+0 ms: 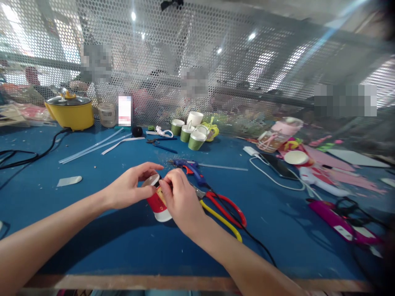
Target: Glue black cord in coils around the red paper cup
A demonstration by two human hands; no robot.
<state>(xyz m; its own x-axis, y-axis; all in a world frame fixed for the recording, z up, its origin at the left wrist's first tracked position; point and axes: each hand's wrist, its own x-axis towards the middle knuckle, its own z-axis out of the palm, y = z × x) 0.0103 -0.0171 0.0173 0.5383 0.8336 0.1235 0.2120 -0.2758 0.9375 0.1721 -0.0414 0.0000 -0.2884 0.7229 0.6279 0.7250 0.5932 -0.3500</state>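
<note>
Your left hand [129, 187] and right hand [180, 197] both pinch the red paper cup [157, 203]; squeeze harder and its thin wall may crumple, I judge.

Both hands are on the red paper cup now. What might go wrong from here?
Three possible risks:
1. The glue gun lies just beyond the right hand; if hot, its nozzle could burn a finger.
2. The scissors sit against the right wrist and may get knocked.
3. The red paper cup, tilted between the right and left hand, might crush.
</note>
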